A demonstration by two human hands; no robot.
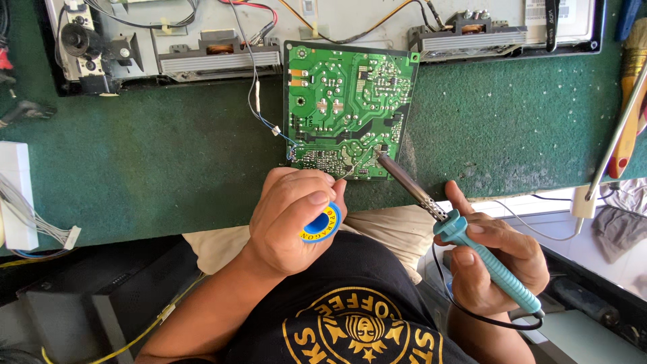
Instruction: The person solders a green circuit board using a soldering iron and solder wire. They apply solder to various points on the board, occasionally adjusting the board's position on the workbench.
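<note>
A green circuit board (344, 108) lies solder side up on the green mat. My left hand (290, 219) grips a small blue and yellow solder spool (321, 226), and a thin solder wire runs from it to the board's near edge. My right hand (495, 253) holds a soldering iron (465, 236) with a teal handle. Its metal tip rests on the board's near right corner, close to the solder wire's end. A black cord trails from the handle below my right hand.
The green mat (168, 155) covers the bench. Opened electronics chassis (216, 40) with wires line the far edge. A brush and tools (630, 101) lie at the right. A white connector block with wires (20, 202) sits at the left.
</note>
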